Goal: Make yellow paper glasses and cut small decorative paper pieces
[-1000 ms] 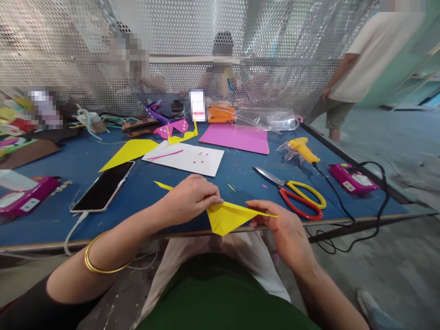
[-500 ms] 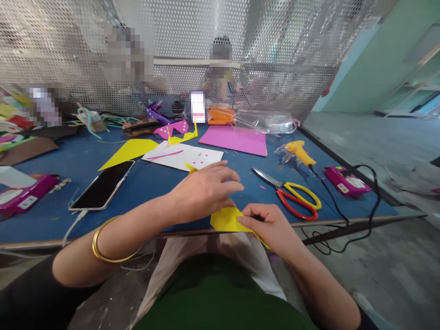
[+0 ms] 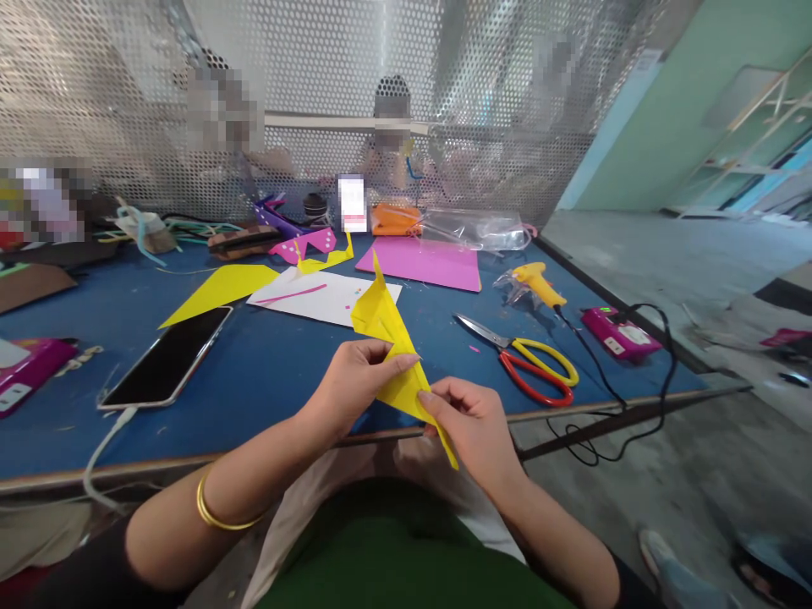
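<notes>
A folded piece of yellow paper [image 3: 401,391] is held up between my hands at the table's front edge. It has a long creased side and a pointed tip at its far end. My left hand [image 3: 359,376] pinches it near the middle, thumb on top. Lower along the crease, my right hand [image 3: 469,419] grips it between thumb and fingers. Beyond it lies a white sheet [image 3: 298,296] with a pink strip and tiny pink squares on it. Scissors [image 3: 523,355] with one red and one yellow handle rest to the right of my right hand.
On the blue table [image 3: 254,406] are a phone [image 3: 168,359] with a cable, a yellow sheet [image 3: 222,290], a pink sheet [image 3: 422,264], pink paper glasses [image 3: 304,245] and a yellow glue gun [image 3: 539,283]. Its cord leads toward a magenta power strip [image 3: 622,332]. A perforated metal screen [image 3: 317,76] stands behind.
My left hand has come down and now pinches the yellow paper. The paper is raised, showing its folded length and pointed tip; the right hand keeps its grip.
</notes>
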Demonstrator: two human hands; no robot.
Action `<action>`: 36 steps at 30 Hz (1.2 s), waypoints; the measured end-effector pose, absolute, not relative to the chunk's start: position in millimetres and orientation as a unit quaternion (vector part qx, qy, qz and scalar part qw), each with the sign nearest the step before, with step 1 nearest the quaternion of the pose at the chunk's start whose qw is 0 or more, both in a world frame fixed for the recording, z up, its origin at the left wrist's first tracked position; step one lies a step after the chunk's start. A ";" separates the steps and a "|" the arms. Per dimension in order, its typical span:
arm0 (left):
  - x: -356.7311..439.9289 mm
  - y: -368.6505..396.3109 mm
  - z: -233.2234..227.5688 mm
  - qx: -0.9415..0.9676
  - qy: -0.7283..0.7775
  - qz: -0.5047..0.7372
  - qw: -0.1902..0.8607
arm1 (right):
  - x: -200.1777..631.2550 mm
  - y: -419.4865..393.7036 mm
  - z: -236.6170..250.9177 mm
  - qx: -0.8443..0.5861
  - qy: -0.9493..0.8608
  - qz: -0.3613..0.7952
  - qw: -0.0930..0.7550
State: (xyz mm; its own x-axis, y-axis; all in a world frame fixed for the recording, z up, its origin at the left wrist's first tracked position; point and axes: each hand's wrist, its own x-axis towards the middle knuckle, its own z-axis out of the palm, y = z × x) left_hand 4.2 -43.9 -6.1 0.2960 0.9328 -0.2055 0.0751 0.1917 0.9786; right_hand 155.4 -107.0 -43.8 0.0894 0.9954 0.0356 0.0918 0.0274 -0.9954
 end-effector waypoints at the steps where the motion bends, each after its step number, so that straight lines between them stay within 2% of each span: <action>1: 4.1 -43.8 -6.4 0.518 0.483 0.352 0.612 | 154.4 -108.2 -44.2 -0.537 -0.519 0.436 0.502; 5: -0.3 -42.4 -9.3 0.485 0.481 0.335 0.649 | 157.3 -113.6 -46.5 -0.526 -0.592 0.367 0.488; 10: -3.1 -40.5 -11.9 0.440 0.469 0.318 0.697 | 173.4 -117.2 -53.4 -0.480 -0.674 0.226 0.514; 16: 2.2 -42.1 -13.3 0.448 0.479 0.288 0.698 | 183.1 -112.8 -63.9 -0.358 -0.820 -0.101 0.435; 23: 4.6 -40.6 -15.6 0.513 0.483 0.257 0.662 | 183.4 -115.2 -68.0 -0.340 -0.825 -0.141 0.429; 26: 0.4 -41.5 -16.8 0.616 0.499 0.245 0.558 | 184.9 -114.9 -71.3 -0.355 -0.819 -0.170 0.417; 29: -10.4 -52.0 -23.6 0.735 0.511 0.300 0.329 | 185.1 -112.5 -75.7 -0.365 -0.819 -0.182 0.402; 31: -18.4 -63.3 -30.8 0.806 0.453 0.329 0.193 | 184.4 -110.9 -78.3 -0.367 -0.825 -0.171 0.395; 33: -23.7 -73.9 -38.2 0.865 0.361 0.324 0.128 | 183.4 -109.9 -80.5 -0.370 -0.827 -0.162 0.391; 36: -24.9 -81.2 -46.0 0.898 0.300 0.310 0.087 | 182.1 -109.5 -83.1 -0.372 -0.822 -0.161 0.401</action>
State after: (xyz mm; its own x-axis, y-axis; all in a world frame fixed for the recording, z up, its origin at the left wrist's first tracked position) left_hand -24.9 -81.2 -46.0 0.6281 0.5924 0.5045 0.4842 -0.8051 0.3426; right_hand 182.1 -109.5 -83.1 -0.4021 0.4827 0.7780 0.7401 0.6717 -0.0343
